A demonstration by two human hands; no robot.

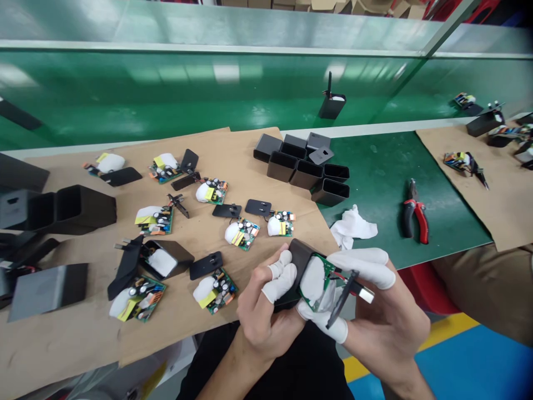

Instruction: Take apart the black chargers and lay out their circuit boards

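My left hand [270,305], with white finger cots, is wrapped round a black plastic charger housing [300,258] over my lap. Partly inside the housing's open end is a green circuit board [328,268] with a white pad [313,280] on its face. My right hand [375,311], also in finger cots, grips this board between thumb and fingers. A black end cap with metal plug prongs [347,300] hangs off the board by red and black wires. How far the board reaches into the housing is hidden.
Several circuit boards [241,233] with end caps lie on brown paper [175,333]. Empty black housings [306,172] cluster behind them, more [85,208] at left. Red-handled pliers [414,214] and a crumpled white cloth [353,225] rest on the green surface. Another person's leg [491,283] is at right.
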